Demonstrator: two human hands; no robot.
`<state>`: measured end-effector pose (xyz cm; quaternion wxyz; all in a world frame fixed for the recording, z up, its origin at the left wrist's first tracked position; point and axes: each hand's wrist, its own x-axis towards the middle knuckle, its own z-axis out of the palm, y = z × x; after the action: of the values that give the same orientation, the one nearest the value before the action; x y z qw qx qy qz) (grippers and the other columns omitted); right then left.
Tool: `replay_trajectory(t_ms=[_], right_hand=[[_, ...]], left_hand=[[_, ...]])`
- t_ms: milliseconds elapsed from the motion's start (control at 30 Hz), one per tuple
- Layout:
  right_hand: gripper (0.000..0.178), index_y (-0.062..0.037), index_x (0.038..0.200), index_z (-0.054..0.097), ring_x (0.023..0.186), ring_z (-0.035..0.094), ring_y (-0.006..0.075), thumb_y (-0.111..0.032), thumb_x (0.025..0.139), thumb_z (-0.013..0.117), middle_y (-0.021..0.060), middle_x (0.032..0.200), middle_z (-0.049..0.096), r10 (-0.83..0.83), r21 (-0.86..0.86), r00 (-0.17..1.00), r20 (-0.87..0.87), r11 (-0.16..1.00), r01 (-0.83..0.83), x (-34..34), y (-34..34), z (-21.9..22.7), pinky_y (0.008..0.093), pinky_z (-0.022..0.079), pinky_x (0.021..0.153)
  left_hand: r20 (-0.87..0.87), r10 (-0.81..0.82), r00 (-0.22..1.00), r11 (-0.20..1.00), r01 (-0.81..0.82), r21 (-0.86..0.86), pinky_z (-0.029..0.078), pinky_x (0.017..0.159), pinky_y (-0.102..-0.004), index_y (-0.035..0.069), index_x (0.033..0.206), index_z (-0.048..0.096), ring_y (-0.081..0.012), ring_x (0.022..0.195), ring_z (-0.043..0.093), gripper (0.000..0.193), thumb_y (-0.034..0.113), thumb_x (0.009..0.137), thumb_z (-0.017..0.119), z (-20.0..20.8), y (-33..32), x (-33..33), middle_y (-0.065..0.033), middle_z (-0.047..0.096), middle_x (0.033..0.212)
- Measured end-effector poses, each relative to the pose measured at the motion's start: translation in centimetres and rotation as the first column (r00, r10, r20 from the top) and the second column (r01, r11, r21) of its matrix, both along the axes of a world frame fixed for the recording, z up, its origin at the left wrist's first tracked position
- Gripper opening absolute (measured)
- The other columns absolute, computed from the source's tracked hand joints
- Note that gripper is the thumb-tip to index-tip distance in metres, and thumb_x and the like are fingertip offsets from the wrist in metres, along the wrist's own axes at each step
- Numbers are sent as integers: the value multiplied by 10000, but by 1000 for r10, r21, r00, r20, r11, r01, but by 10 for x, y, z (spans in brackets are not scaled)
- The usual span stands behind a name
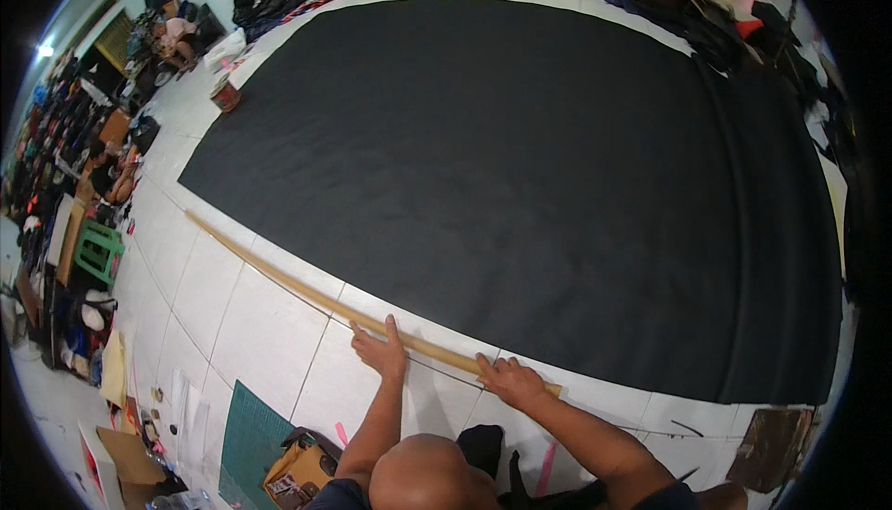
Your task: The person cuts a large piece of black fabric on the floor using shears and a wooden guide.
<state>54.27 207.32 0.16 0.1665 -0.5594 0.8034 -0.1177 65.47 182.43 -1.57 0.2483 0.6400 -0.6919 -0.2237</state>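
Note:
A long, narrow tan stick (279,278) lies slantwise on the white tiles, beside the near edge of a big black sheet (502,176). It looks bowed in this wide view. My left hand (381,352) holds the stick right of its middle, one finger across it and another at its near side. Close to the stick's right end, my right hand (514,383) grips it with the fingers over the top. A thin strip of white floor separates stick and sheet. The black sheet is spread broadly, with a raised fold or roll along its right side.
A red-brown can (225,96) stands at the sheet's left corner. Near my left arm are a green cutting mat (251,440) and a tan bag (299,475). A dark square board (769,450) lies at lower right. Farther left are a green stool (98,252) and two seated people.

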Motion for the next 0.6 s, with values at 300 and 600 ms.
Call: replay_trajectory(t_ms=[300,600], right_hand=[[406,-98,1313,553,998,641,321,-293,959,509,170,1078,638,26,328,985,172,941,-82,-86,110,84,496,497,843],[322,-77,1058,609,944,654,368,-366,918,607,172,998,669,-739,444,615,-276,469,763,-117,439,138,496,511,840]], left_hand=[[536,-90,840,983,162,-89,372,1025,-539,115,1437,393,-382,1270,425,769,302,788,762,-6,-22,10,-210,418,1363],[366,-926,-91,-35,987,156,406,1061,-464,21,1266,575,-373,1266,497,466,197,851,692,125,55,-193,-205,518,1354]])
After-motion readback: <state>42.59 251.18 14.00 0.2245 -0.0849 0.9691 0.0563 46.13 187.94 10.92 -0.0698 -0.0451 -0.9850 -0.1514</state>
